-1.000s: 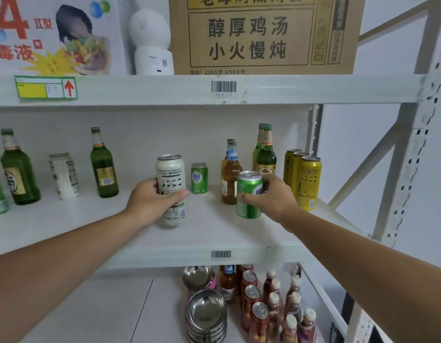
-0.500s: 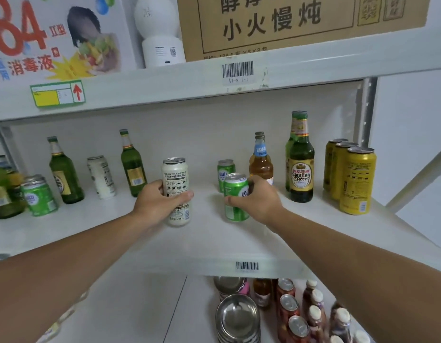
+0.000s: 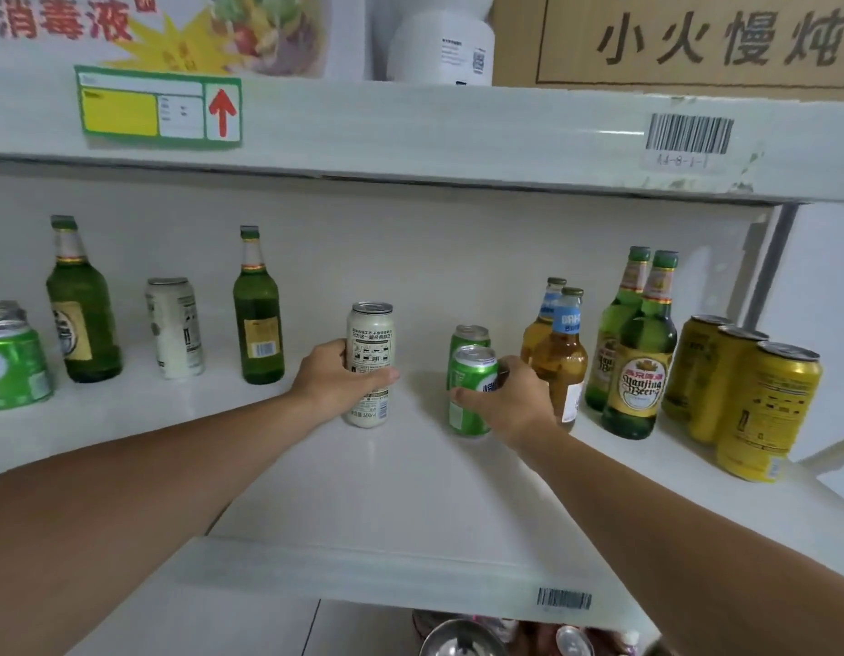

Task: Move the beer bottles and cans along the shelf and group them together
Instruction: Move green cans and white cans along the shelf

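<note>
My left hand point(image 3: 337, 381) grips a tall white can point(image 3: 369, 343) standing on the white shelf point(image 3: 386, 494). My right hand point(image 3: 510, 404) holds a green can point(image 3: 469, 371), just in front of a second green can point(image 3: 467, 336). To the right stand two amber bottles point(image 3: 559, 357), two green Yanjing bottles point(image 3: 640, 362) and three yellow cans point(image 3: 760, 409). At the left are another white can point(image 3: 174, 326), two green bottles point(image 3: 258, 314) point(image 3: 79, 310) and a green can point(image 3: 13, 366).
The upper shelf edge point(image 3: 410, 130) hangs low over the bottles, with a cardboard box point(image 3: 694, 40) and a white device point(image 3: 441, 49) on it. Below the shelf front, metal bowls point(image 3: 457, 639) and bottle tops show.
The view has moved closer and to the left. My right hand has slid the green can back beside the other green can. My left hand still holds the white can.
</note>
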`<state>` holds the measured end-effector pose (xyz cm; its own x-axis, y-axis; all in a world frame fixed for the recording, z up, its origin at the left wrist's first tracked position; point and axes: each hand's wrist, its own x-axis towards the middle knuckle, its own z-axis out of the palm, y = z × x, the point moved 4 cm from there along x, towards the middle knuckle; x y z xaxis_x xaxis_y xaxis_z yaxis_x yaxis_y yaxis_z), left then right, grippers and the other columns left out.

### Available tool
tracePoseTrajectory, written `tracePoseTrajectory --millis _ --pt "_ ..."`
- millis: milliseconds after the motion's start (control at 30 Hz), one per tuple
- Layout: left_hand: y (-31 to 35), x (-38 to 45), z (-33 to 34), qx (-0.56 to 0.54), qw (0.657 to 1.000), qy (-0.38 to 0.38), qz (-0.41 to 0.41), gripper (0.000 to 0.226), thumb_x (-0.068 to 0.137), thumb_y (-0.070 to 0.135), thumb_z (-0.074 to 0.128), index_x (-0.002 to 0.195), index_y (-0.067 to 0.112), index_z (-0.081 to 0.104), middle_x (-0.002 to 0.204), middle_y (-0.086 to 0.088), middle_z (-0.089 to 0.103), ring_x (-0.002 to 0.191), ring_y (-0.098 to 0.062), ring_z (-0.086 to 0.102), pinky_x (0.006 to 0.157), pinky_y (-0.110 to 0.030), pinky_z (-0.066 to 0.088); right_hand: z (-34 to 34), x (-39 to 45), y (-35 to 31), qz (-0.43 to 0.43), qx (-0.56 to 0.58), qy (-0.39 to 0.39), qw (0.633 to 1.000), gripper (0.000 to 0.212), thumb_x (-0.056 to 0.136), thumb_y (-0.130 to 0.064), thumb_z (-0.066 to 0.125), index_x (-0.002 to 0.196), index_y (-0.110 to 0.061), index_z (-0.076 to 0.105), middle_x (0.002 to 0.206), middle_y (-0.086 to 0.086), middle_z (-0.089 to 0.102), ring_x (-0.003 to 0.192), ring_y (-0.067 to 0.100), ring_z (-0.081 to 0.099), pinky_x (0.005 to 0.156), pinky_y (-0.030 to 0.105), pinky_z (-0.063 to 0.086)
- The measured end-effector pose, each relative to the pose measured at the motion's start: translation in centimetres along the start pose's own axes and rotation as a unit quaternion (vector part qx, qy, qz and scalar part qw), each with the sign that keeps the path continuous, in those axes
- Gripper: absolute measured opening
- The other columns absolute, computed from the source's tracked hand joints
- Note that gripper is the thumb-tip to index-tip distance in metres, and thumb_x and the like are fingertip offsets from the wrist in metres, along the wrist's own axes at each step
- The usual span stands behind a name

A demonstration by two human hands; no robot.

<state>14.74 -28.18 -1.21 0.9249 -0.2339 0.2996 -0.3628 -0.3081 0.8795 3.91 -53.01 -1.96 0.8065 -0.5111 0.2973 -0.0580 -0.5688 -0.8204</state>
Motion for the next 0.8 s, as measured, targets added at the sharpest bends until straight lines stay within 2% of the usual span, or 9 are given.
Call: tracePoseTrajectory --millis 300,500,567,633,667,733,800 --pt "-1.7 5.4 2.8 -0.016 0.999 -0.027 0.01 0.04 0.077 0.041 0.094 0.11 0.027 0.077 0.108 0.007 0.081 0.104 -0.017 0.077 0.097 -0.042 0.062 1.3 1.5 1.1 0.01 -0.003 0.03 0.999 0.073 0.074 -0.043 0.097 0.132 -0.019 0.06 0.109 -0.005 0.069 0.093 0.009 0.065 0.081 0.03 0.056" --pt "-2.5 8.0 4.7 -0.039 0.997 -0.058 0.017 0.047 0.082 0.042 0.091 0.122 0.026 0.071 0.118 0.005 0.078 0.109 -0.017 0.074 0.103 -0.044 0.059 2.0 2.1 1.7 0.01 -0.022 0.037 0.999 0.08 0.075 -0.051 0.094 0.14 -0.022 0.058 0.12 -0.001 0.067 0.109 0.019 0.065 0.099 0.043 0.059" --pt "-2.5 8.7 5.2 -0.039 0.997 -0.068 0.021 0.048 0.085 0.04 0.089 0.125 0.023 0.069 0.121 0.004 0.077 0.113 -0.019 0.073 0.104 -0.044 0.058 2.2 2.4 1.8 0.011 -0.022 0.042 0.999 0.077 0.076 -0.05 0.094 0.139 -0.022 0.058 0.107 -0.012 0.064 0.098 0.01 0.064 0.088 0.032 0.059" --pt "-2.5 9.3 5.6 -0.041 0.996 -0.074 0.022 0.047 0.087 0.037 0.088 0.127 0.021 0.068 0.123 0.001 0.076 0.115 -0.021 0.072 0.105 -0.044 0.056 2.4 2.5 1.7 0.009 -0.019 0.05 0.999 0.072 0.079 -0.047 0.093 0.137 -0.024 0.058 0.093 -0.026 0.054 0.081 -0.005 0.055 0.068 0.014 0.046" --pt "-2.5 9.5 5.8 -0.043 0.996 -0.077 0.022 0.046 0.088 0.035 0.088 0.127 0.02 0.068 0.123 0.0 0.076 0.115 -0.022 0.072 0.106 -0.045 0.056 2.5 2.6 1.7 0.008 -0.017 0.052 0.998 0.07 0.08 -0.046 0.092 0.137 -0.025 0.058 0.091 -0.028 0.052 0.078 -0.009 0.051 0.062 0.009 0.038" --pt "-2.5 9.9 6.1 -0.049 0.995 -0.082 0.023 0.044 0.089 0.032 0.087 0.127 0.019 0.068 0.123 -0.001 0.076 0.115 -0.023 0.072 0.107 -0.046 0.055 2.8 2.7 1.9 0.006 -0.009 0.046 0.999 0.069 0.083 -0.045 0.09 0.139 -0.024 0.056 0.093 -0.028 0.054 0.079 -0.01 0.051 0.061 0.008 0.034" --pt "-2.4 9.9 6.3 -0.051 0.995 -0.085 0.024 0.043 0.09 0.031 0.086 0.127 0.019 0.068 0.123 -0.001 0.076 0.116 -0.023 0.072 0.106 -0.043 0.055 2.8 2.9 2.1 0.007 -0.009 0.037 0.999 0.067 0.085 -0.044 0.089 0.139 -0.024 0.055 0.095 -0.025 0.056 0.082 -0.007 0.054 0.063 0.01 0.037"
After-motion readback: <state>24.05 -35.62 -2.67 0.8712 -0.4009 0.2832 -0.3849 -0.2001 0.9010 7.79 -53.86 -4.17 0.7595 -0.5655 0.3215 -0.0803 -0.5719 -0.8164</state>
